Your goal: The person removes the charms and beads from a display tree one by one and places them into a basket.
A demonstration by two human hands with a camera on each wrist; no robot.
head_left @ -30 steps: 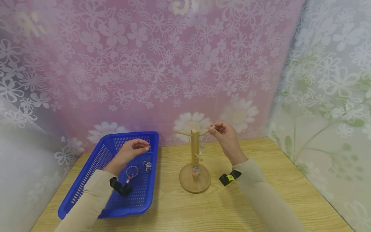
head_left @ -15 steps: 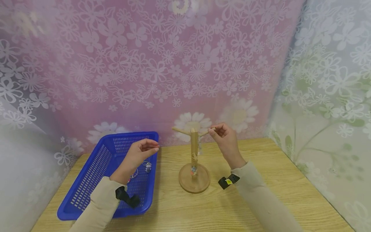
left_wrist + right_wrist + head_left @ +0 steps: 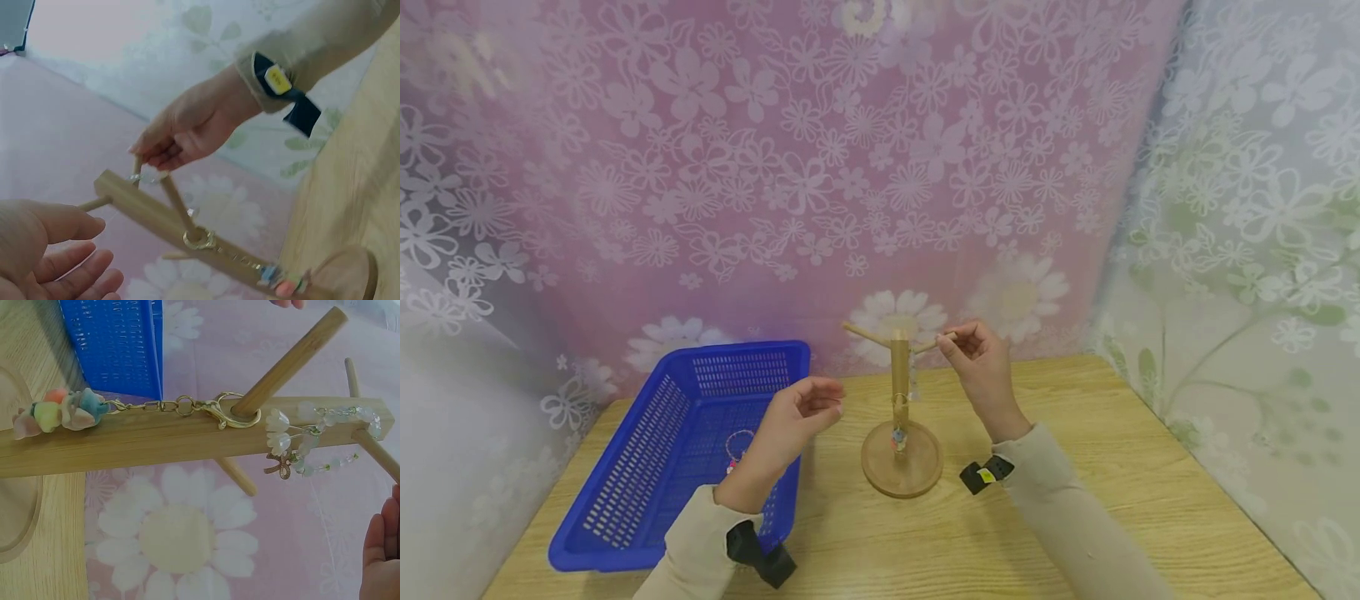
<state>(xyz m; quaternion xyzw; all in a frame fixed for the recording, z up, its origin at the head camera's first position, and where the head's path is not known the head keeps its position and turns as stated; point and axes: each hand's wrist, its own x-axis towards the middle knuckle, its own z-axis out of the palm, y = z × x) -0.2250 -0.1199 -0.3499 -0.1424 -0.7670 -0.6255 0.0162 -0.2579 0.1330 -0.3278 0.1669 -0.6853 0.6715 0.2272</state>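
Note:
A wooden stand with pegs (image 3: 900,362) rises from a round base on the table. My right hand (image 3: 985,375) pinches the end of its upper right peg. From that peg hangs a beaded bracelet with white flower charms (image 3: 278,431). A gold-clasped keychain with pastel flower beads (image 3: 72,411) hangs from a lower peg facing me. My left hand (image 3: 793,429), empty with fingers loosely bent, hovers between the basket and the stand; in the left wrist view its fingers (image 3: 75,228) appear near the upper left peg.
A blue basket (image 3: 677,450) stands left of the stand, partly behind my left arm. Inside it lies a pink beaded bracelet (image 3: 737,443). Flower-patterned cloth (image 3: 880,167) closes off the back and both sides of the wooden table (image 3: 1075,467).
My left hand has moved right, from over the basket toward the stand. The stand has turned slightly, its upper left peg swinging a little, while my right hand keeps hold of the right peg.

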